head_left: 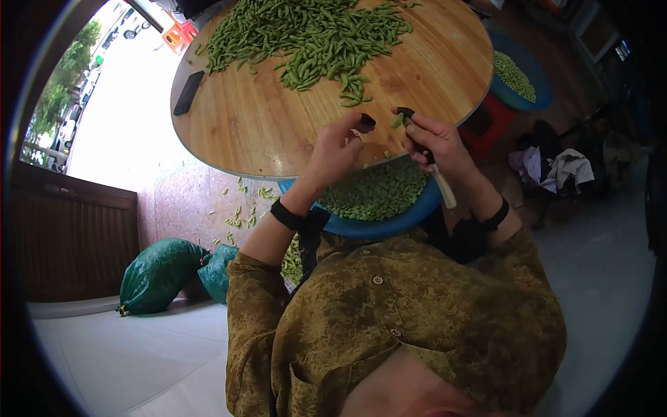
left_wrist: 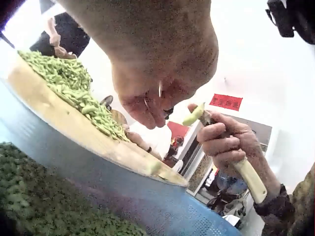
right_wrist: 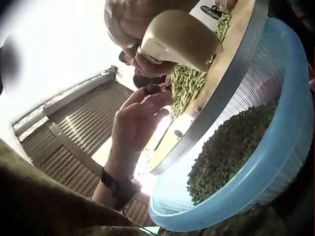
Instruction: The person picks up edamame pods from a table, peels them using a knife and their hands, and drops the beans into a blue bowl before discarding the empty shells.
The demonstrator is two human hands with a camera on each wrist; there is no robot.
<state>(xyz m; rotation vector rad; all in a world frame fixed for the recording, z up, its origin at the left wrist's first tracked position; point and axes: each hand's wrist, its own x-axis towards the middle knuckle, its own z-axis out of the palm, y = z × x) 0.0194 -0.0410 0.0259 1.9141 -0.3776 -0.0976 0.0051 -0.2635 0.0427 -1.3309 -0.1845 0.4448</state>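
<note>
My right hand [head_left: 441, 142] grips a tool with a cream handle [left_wrist: 251, 179], whose working end is hidden among the fingers. At its fingertips, by a black finger cover [head_left: 405, 111], it pinches a green soybean pod [left_wrist: 194, 114]. To its left, my left hand [head_left: 337, 146] has bent fingers, a dark cover [head_left: 367, 120] on one fingertip and no pod visible in it. Both hands are over the near edge of a round wooden table [head_left: 257, 118]. Below them, a blue basket [head_left: 375, 228] holds shelled green beans [head_left: 379, 191].
A large heap of pods [head_left: 306, 35] covers the table's far part, with a black flat object [head_left: 188, 93] at its left edge. Another blue basin of beans [head_left: 514, 76] stands at right. Green sacks [head_left: 163, 274] and scattered pods [head_left: 240, 217] are on the floor at left.
</note>
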